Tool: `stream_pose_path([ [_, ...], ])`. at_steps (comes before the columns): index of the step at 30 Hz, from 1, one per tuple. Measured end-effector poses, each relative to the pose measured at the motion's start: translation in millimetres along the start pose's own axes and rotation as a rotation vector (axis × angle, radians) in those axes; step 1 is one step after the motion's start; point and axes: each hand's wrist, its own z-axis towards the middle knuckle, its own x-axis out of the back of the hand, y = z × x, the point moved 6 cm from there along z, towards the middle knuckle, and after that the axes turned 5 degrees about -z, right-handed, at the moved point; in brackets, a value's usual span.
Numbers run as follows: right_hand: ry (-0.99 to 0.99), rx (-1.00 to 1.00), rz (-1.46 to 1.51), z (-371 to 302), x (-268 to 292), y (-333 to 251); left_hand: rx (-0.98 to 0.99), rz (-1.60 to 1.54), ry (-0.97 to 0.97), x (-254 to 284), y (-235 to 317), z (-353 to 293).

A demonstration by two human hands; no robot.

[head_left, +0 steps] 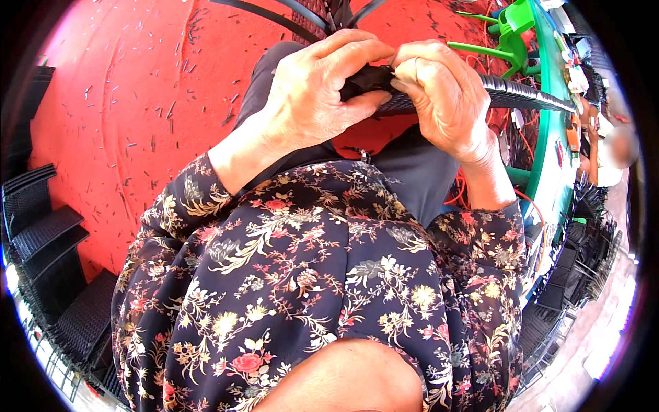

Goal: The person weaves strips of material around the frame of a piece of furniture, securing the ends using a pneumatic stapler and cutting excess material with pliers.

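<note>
My left hand (312, 93) and my right hand (443, 96) meet above my lap at the top middle. Both have fingers and thumbs closed around a dark black strip (364, 79), partly hidden by the fingers. The thumb and fingertips of my right hand pinch its right end. Under and beyond my right hand runs a black woven piece of furniture (515, 94), narrow and band-like, reaching out to the right. More loose black strips (261, 12) fan out from a woven black part past my hands.
Black offcuts (171, 110) litter the red floor covering (123, 82). Black woven seats (48, 230) are stacked at left. Along the right runs a green table edge (552, 130), with bright green chairs (511, 51) and orange hoses nearby. Another person (607, 154) sits beyond the table.
</note>
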Motion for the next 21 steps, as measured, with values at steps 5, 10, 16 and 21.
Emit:
stream_pose_path([
  [5, 0.007, -0.084, 0.076, 1, 0, 5, -0.012, 0.011, 0.008, 1, 2, 1],
  [10, -0.028, -0.065, 0.075, 9, 3, 2, -0.023, -0.028, 0.022, 4, 3, -2],
  [16, -0.132, -0.171, 0.104, 17, 0, 7, 0.032, -0.046, 0.007, 5, 1, -5],
  [21, -0.258, -0.326, 0.209, 14, -8, 21, 0.083, -0.167, 0.005, 5, -3, -6],
])
